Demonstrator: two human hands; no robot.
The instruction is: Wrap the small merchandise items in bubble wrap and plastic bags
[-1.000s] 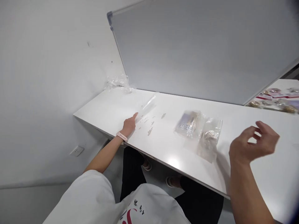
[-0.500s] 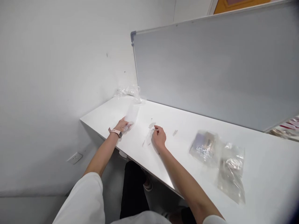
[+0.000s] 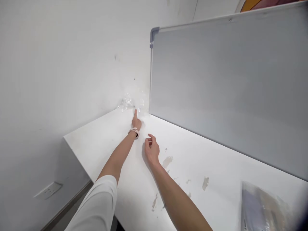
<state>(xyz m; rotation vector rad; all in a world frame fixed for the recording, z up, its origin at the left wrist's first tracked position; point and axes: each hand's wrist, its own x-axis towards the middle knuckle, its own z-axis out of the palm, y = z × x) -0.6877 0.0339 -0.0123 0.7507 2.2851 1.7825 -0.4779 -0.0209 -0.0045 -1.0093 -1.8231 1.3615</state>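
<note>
My left hand (image 3: 136, 123), with a pale watch band on the wrist, reaches to the far corner of the white table. Its index finger is stretched out at the near edge of crumpled clear plastic wrap (image 3: 127, 102); the other fingers are mostly hidden. I see nothing firmly held in it. My right hand (image 3: 152, 149) hovers just over the table, nearer to me. Its fingers are loosely bent and apart, with nothing visible between them.
The white table (image 3: 96, 144) has several greyish worn patches (image 3: 167, 161). A whiteboard (image 3: 216, 89) stands along the back edge. A clear plastic packet with purple contents (image 3: 255, 208) lies at the lower right. A wall socket (image 3: 49, 190) is at the lower left.
My left hand has moved from the near edge to the far corner, and the clear plastic strip it held now appears let go by the wrap. My right hand followed leftward; the view shifted too.
</note>
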